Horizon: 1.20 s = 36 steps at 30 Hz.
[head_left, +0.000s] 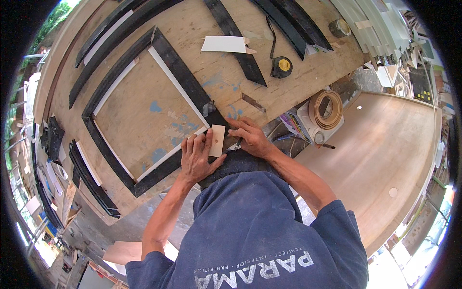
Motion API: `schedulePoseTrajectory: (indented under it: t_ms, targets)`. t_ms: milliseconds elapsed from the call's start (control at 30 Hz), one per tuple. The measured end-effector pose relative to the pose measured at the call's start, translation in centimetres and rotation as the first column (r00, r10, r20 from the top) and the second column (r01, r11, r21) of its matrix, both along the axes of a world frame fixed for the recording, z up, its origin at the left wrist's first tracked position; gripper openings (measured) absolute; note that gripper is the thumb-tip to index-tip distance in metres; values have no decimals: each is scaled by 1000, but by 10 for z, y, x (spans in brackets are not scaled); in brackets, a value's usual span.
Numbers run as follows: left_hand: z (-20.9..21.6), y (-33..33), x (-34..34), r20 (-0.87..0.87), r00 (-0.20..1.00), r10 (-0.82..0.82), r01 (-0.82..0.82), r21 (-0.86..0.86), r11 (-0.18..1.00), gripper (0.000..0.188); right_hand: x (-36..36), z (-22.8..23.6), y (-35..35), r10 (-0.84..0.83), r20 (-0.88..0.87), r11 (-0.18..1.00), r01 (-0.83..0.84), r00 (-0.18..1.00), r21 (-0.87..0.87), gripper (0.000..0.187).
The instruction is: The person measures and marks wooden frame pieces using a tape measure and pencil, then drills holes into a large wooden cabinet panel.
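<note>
A black rectangular frame (178, 72) lies on the plywood table, with white strips along its inner edges. At its near corner, a small pale rectangular board (218, 137) rests on the black member. My left hand (195, 156) grips that board, forefinger along its left side and thumb at its lower end. My right hand (251, 138) is closed beside the same corner, its index finger stretched toward the frame's edge. Something small and greyish shows below its fingers, too little of it to name. A dark patch of tape (209, 109) sits on the frame just above the board.
On the plywood table (288, 96) lie a tape measure (281, 67), a white offcut (224, 44) and several black mitred lengths (236, 41). A roll of edge banding (325, 110) sits on a container to the right, by a large wooden panel (375, 164).
</note>
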<state>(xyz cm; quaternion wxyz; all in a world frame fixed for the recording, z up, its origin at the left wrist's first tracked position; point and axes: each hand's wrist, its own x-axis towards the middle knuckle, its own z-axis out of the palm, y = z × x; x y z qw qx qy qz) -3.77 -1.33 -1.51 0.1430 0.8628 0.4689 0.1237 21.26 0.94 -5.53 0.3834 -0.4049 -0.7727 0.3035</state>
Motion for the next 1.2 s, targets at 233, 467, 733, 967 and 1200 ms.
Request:
schedulePoseTrajectory:
  t_ms: [233, 467, 733, 967, 1200]
  targets:
    - [0, 0, 0, 7, 1000, -1, 1, -14, 1000, 95, 1, -3, -2, 5, -30, 1000, -5, 1000, -17, 53]
    - [0, 0, 0, 8, 1000, 2, -2, -26, 1000, 96, 3, -3, 1, 28, -25, 1000, -28, 999, 8, 58]
    - [3, 2, 0, 2, 1000, -4, 4, -29, 1000, 94, 4, 1, 3, 49, -23, 999, -49, 999, 13, 54]
    - [0, 0, -1, -11, 1000, -12, 12, 9, 1000, 92, 2, 4, 3, 42, 138, 989, -61, 989, 131, 42]
    - [0, 0, 0, -39, 999, -13, 14, 16, 1000, 92, 2, 7, 4, 41, 133, 989, -59, 990, 135, 39]
